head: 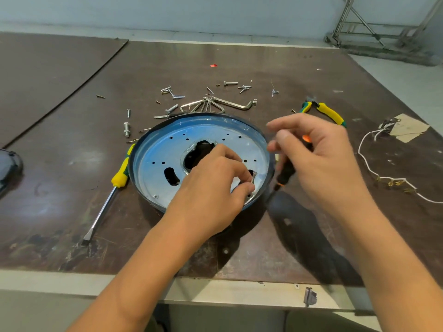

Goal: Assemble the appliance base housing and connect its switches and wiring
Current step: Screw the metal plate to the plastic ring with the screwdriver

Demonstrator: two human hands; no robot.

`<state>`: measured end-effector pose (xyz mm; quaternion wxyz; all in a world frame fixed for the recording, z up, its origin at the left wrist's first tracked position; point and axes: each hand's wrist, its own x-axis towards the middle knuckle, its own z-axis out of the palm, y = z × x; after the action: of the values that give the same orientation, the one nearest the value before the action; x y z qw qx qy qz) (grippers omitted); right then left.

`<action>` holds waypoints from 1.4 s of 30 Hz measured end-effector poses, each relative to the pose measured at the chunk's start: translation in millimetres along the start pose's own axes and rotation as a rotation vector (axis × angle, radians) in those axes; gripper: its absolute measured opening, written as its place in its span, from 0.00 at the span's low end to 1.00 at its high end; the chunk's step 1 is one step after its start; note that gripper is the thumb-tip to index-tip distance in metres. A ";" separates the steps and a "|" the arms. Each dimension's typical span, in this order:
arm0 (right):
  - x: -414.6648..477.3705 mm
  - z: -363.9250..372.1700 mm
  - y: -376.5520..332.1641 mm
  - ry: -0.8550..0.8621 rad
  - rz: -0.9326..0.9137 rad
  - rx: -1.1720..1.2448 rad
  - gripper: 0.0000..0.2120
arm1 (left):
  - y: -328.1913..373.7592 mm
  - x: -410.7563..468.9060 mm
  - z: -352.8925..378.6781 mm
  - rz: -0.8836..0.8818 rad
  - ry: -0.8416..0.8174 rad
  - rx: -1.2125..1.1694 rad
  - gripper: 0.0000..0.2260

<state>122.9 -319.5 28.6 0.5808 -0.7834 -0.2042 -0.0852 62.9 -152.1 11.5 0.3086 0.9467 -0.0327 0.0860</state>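
- Two bare forearms come in from the lower edge and meet over the round base housing (163, 149), which lies open side up near the front of the table (72, 128).
- Left hand (211, 188): thumb and fingertips pinch a small screw (253, 178) and hold it roughly upright over the right side of the housing's metal plate, near the rim. This looks like steadying the screw at a hole so the driver can find it.
- Right hand (318, 159): fingers curl round a black-and-orange screwdriver (286, 172), tip down, just outside the right rim. The hand is blurred, so how firm the hold is cannot be told. The tip is not yet on the screw.
- One screw head already shows in the plate's near-left edge, so the step in hand is probably fastening the plate.
- A yellow-handled screwdriver (115, 188) lies against the housing's left rim, within easy reach.
- Behind the housing lie hex keys (215, 104) and loose screws (172, 94), with pliers (328, 112) to the right, likely the supply for this job.
- White wiring (374, 173) with small terminals lies well apart on the right, not connected.
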 end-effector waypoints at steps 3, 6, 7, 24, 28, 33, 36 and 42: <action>1.5 -2.1 2.8 -0.095 -0.058 -0.187 0.06 | 0.4 0.3 0.0 -0.008 -0.004 -0.012 0.02; -3.0 3.6 1.8 -0.266 -0.133 -0.429 0.07 | 0.6 0.1 -0.7 -0.002 -0.010 -0.023 0.02; -3.6 3.8 0.6 -0.304 -0.135 -0.453 0.08 | 0.9 0.5 -0.8 -0.003 -0.010 -0.024 0.03; -1.2 0.9 0.8 -0.391 -0.067 -0.479 0.09 | 6.8 2.1 -2.7 -0.065 -0.089 0.080 0.18; -0.1 -0.8 1.5 -0.394 -0.048 -0.467 0.07 | 9.3 2.4 -2.9 -0.070 -0.083 0.098 0.19; -0.8 1.0 0.3 -0.398 -0.038 -0.480 0.09 | 10.2 2.1 -4.7 -0.066 -0.078 0.099 0.19; -0.9 2.1 -1.0 -0.402 -0.019 -0.508 0.06 | 10.5 2.8 -6.5 -0.050 -0.108 0.094 0.17; 0.4 3.0 -2.9 -0.482 0.019 -0.486 0.10 | 10.7 1.8 -4.3 -0.077 -0.082 0.114 0.17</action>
<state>121.8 -315.8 30.3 0.3129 -0.8984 -0.3019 0.0616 62.9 -158.3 21.4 0.2557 0.9660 -0.0041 0.0368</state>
